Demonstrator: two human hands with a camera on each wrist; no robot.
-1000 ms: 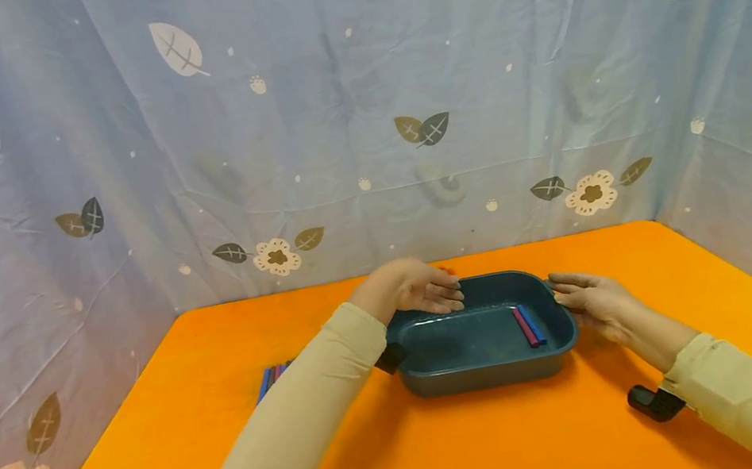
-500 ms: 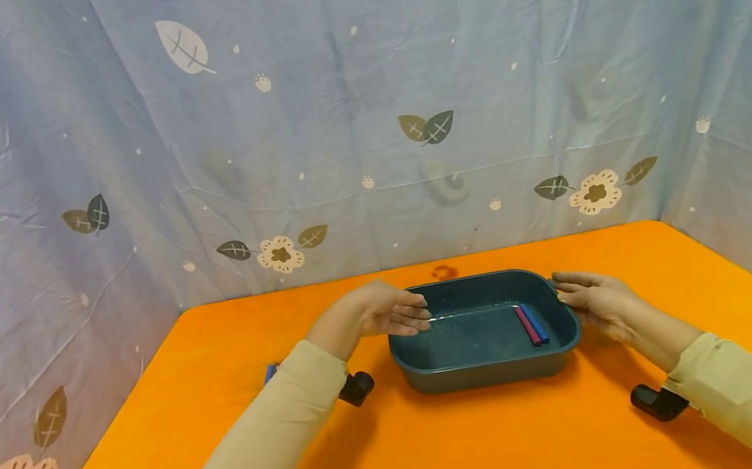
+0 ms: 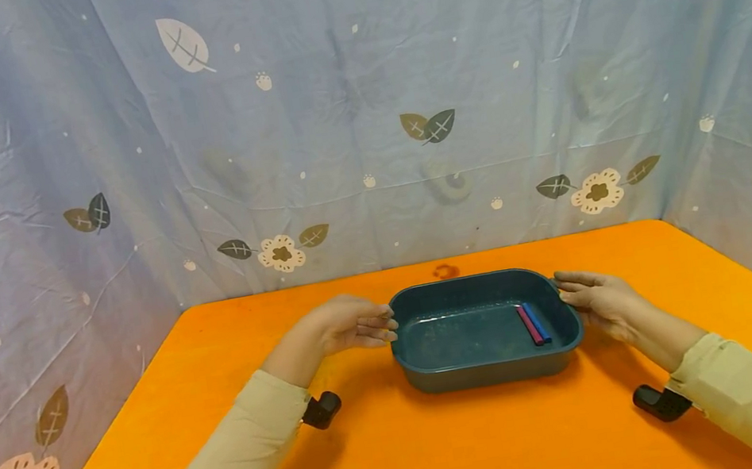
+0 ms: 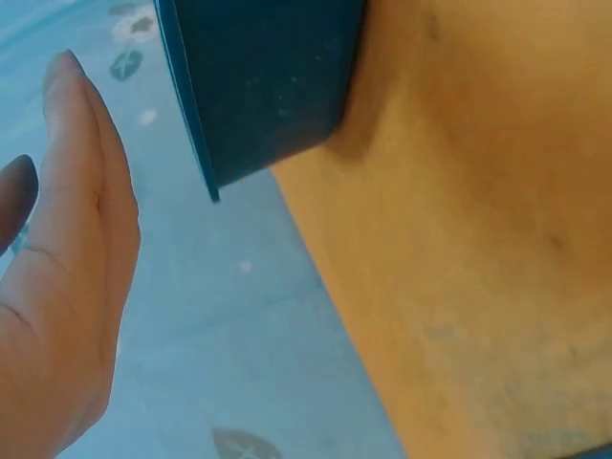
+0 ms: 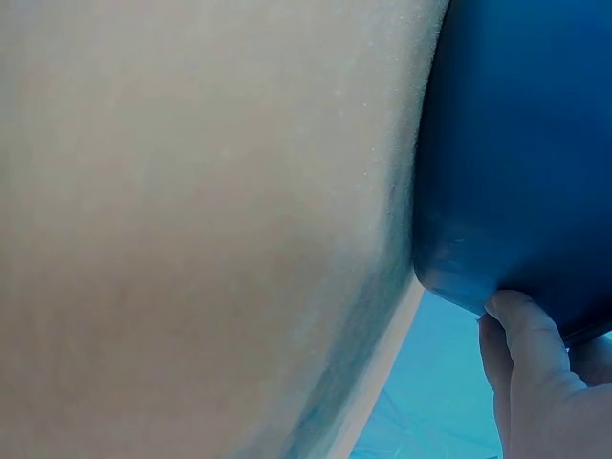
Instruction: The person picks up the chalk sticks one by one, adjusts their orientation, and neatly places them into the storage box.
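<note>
A dark teal plastic tub (image 3: 482,374), rectangular with rounded corners, stands on the orange table in the head view. Side by side near its right end lie a pink stick (image 3: 529,325) and a blue stick (image 3: 536,322). My right hand (image 3: 602,303) holds the tub's right end, the thumb at the rim and fingers against the outer wall. Just off the left end is my left hand (image 3: 352,323), fingers fairly straight and pointing at the tub. In the left wrist view a gap shows between that hand (image 4: 72,229) and the tub wall (image 4: 277,86).
The orange table (image 3: 464,446) stretches in front of the tub. A pale blue curtain (image 3: 335,152) with leaf and flower prints hangs behind the table and at both sides. Near the back edge is a reddish ring mark (image 3: 445,271). Each wrist carries a black camera (image 3: 321,410).
My left hand has moved left, from over the tub's left part to just outside its left end. The arm now hides the sticks seen earlier on the left. My right hand has stayed put.
</note>
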